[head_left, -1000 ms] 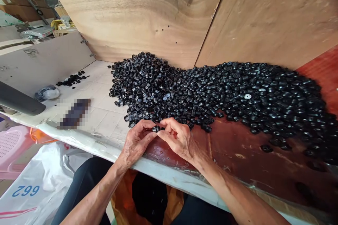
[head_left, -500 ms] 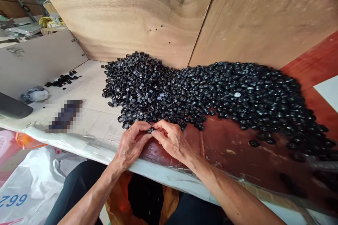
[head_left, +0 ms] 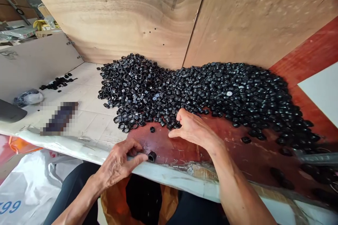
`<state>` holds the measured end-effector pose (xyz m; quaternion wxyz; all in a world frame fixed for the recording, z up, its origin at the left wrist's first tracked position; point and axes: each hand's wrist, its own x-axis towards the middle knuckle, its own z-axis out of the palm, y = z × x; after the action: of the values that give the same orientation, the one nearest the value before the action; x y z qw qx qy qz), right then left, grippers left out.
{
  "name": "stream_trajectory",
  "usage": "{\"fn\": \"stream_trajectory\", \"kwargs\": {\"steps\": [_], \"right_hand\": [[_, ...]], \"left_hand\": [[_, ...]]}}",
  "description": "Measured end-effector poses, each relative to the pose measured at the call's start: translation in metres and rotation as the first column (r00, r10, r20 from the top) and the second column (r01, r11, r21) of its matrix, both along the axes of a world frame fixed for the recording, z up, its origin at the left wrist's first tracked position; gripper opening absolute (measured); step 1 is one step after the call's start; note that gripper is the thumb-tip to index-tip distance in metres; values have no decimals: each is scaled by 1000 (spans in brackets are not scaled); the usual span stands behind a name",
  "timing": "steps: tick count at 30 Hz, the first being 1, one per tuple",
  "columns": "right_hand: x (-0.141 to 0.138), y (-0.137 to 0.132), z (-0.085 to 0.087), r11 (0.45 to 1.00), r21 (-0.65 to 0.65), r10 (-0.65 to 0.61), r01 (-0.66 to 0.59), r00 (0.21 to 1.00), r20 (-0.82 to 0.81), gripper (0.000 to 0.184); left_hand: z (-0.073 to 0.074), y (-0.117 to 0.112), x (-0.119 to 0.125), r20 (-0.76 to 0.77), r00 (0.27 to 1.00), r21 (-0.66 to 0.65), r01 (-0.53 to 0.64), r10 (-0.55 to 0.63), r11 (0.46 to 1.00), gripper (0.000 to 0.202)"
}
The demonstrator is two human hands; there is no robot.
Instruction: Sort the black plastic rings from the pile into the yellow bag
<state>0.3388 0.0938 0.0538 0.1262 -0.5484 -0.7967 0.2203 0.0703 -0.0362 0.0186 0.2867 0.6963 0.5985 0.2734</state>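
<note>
My left hand (head_left: 120, 161) is over the front edge of the table, its thumb and fingers apart. A small black plastic part (head_left: 151, 156), hollow like a cap, lies at the tip of that thumb, touching it or nearly so. Beyond it sits another small black part (head_left: 152, 129) by itself. My right hand (head_left: 196, 128) reaches to the near edge of the heap of black caps (head_left: 232, 88), thumb and forefinger spread; its other fingers are curled and partly hidden. To the left, the heap of black rings (head_left: 132, 81) runs into the caps.
A plywood board (head_left: 126, 21) stands behind the heaps. At the left are a dark cylinder (head_left: 10, 112), a plastic-wrapped bundle (head_left: 29, 96) and some black bits (head_left: 56, 82). Below the table edge, an orange-brown bag (head_left: 113, 200) stands open with dark contents (head_left: 144, 197).
My hands were together at a small black part and are now apart. The left came toward the table edge; the right moved right to the heap. A black part now lies by my left thumb.
</note>
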Motion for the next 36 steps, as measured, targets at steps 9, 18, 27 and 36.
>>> {"fn": "stream_trajectory", "kwargs": {"steps": [9,18,27,36], "right_hand": [[-41,-11,-43,975,219,91,-38,967,-237,27],[-62,-23,-64,867,268,468,-419,871,-151,26],[-58,-18,-63,934,228,301,-273,949,-94,12],[-56,-21,-55,929,251,284,-271,959,-15,5]], "left_hand": [[-15,22,15,41,937,128,-349,347,928,18],[-26,8,-20,-218,753,282,-561,621,779,41],[-36,28,-6,-269,900,345,-243,343,907,27],[-32,26,4,-259,894,314,-281,366,907,19]]}}
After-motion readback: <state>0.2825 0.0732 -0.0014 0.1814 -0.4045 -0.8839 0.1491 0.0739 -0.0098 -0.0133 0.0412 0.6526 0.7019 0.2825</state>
